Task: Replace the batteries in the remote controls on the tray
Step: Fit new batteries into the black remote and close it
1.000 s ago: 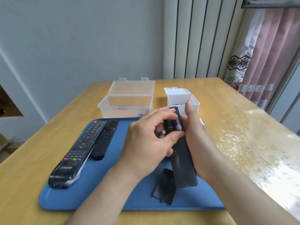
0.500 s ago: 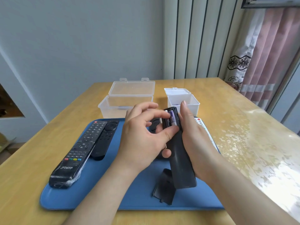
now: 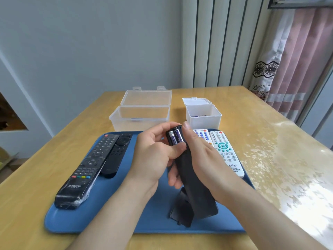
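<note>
My right hand (image 3: 203, 159) grips a black remote (image 3: 192, 183) back side up above the blue tray (image 3: 100, 221). Its open compartment shows two purple batteries (image 3: 175, 138) side by side. My left hand (image 3: 153, 157) curls round the remote's top end, thumb pressing at the batteries' lower ends and fingers over the top. The loose black battery cover (image 3: 182, 212) lies on the tray under the remote. On the tray's left lie a long black remote in plastic wrap (image 3: 86, 170) and a shorter black remote (image 3: 117, 156). Two white remotes (image 3: 223, 150) lie at the right.
Behind the tray stand a large clear box (image 3: 140, 118) with its lid up and a small white box (image 3: 203, 114) holding batteries. The wooden table (image 3: 270, 141) stretches to the right under a glossy cover. A curtain (image 3: 297, 60) hangs at the far right.
My left hand's fingers have lifted off the compartment, so both purple batteries now show seated in it. The white remotes have come into view beside my right hand.
</note>
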### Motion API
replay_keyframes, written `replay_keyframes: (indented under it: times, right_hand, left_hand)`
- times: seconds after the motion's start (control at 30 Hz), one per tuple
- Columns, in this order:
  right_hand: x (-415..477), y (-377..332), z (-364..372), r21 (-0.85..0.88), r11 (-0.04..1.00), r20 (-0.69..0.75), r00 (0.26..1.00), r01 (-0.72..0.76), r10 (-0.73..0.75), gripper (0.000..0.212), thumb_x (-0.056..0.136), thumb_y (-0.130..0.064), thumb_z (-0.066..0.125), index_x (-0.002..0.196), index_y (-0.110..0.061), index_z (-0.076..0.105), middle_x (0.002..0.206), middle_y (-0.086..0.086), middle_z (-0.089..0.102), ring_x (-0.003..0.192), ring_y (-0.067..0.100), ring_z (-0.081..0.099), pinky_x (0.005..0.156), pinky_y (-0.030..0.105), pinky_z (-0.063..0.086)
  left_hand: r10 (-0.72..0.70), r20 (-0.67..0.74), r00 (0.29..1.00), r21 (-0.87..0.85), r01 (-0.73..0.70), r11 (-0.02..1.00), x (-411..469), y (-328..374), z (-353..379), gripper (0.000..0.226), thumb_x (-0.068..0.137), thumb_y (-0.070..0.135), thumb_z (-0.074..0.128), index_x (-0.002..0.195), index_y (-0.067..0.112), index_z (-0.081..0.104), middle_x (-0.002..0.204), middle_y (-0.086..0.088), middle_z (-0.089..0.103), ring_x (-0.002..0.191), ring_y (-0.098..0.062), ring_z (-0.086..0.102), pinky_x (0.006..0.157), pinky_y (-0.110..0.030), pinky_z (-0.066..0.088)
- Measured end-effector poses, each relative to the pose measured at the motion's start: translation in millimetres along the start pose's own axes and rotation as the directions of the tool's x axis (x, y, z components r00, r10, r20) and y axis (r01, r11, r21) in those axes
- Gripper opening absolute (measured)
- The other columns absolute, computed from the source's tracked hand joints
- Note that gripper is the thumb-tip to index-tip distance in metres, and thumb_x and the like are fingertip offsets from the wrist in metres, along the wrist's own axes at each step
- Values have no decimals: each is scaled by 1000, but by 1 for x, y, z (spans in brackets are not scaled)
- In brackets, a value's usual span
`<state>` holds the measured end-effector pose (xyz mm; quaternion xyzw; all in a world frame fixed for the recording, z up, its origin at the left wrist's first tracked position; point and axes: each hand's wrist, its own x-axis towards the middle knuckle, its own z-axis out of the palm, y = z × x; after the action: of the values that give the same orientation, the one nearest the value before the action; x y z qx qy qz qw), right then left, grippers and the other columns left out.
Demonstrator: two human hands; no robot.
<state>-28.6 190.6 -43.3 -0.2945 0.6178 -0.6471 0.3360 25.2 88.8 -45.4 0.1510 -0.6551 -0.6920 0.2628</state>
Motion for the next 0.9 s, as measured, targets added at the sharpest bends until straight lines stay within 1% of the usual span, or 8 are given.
replay_keyframes:
  times: [0.13,0.23,0.43,0.53,0.67,0.73,0.83,0.9]
  right_hand:
    - [1,-5,-3,61,997,63,997,-50,46,38,104,-38,38,99,-6,59,61,10,63,44,22,60,45,26,52]
    - [2,-8,-12,112,989,167,983,-95,75,28,103,-28,44,105,-6,62,81,16,68,64,26,68,56,34,59]
    - [3,-8,-37,-153,986,245,965,-61,98,29,104,-22,41,115,-2,59,91,13,71,82,24,71,70,33,60]
    - [7,-2,-37,-389,921,184,979,-4,82,25,106,-16,40,116,2,54,94,14,73,79,25,74,67,30,58]
    - [10,1,-41,-516,856,54,996,-32,70,18,104,-16,42,101,-8,57,92,10,75,74,22,74,61,28,58]
    - [11,-1,-49,-461,886,-9,998,-55,58,18,103,-14,45,100,-5,60,89,9,76,71,21,72,64,34,59]
    - [11,-1,-54,-355,933,-77,996,-67,42,15,101,-11,51,107,-2,61,96,14,76,71,25,71,61,34,59]
    - [12,1,-53,-290,952,-84,993,-100,79,15,101,-12,51,109,-4,61,98,14,75,69,24,70,57,29,57]
  left_hand:
    - [-18,-68,998,-28,16,999,2,-1,-3,26,80,-12,63,98,5,70,66,-4,63,38,-7,46,43,-17,37]
    - [-55,-65,996,-54,52,997,7,-2,-7,20,79,-7,66,96,3,70,72,-9,66,39,-9,44,46,-20,39]
    - [-128,129,983,40,124,991,12,-6,-15,21,78,30,70,84,10,71,67,-4,65,54,-15,54,62,-25,49]
    - [-46,55,997,273,29,962,15,-8,-18,13,77,33,74,78,20,73,70,3,70,66,-7,62,63,-23,50]
    - [147,1,989,678,-109,727,17,-6,-22,25,74,43,78,75,23,63,61,9,60,56,-8,54,54,-26,44]
    - [9,104,995,838,-92,538,9,4,-23,36,69,54,76,70,22,60,57,10,56,55,-8,52,53,-25,38]
    - [-294,245,924,963,-196,185,-6,8,-12,47,61,69,72,70,24,61,60,11,59,64,-7,56,55,-26,40]
    - [-377,303,875,952,-292,86,-12,2,0,49,61,70,72,79,27,59,70,12,58,73,-7,54,57,-27,39]
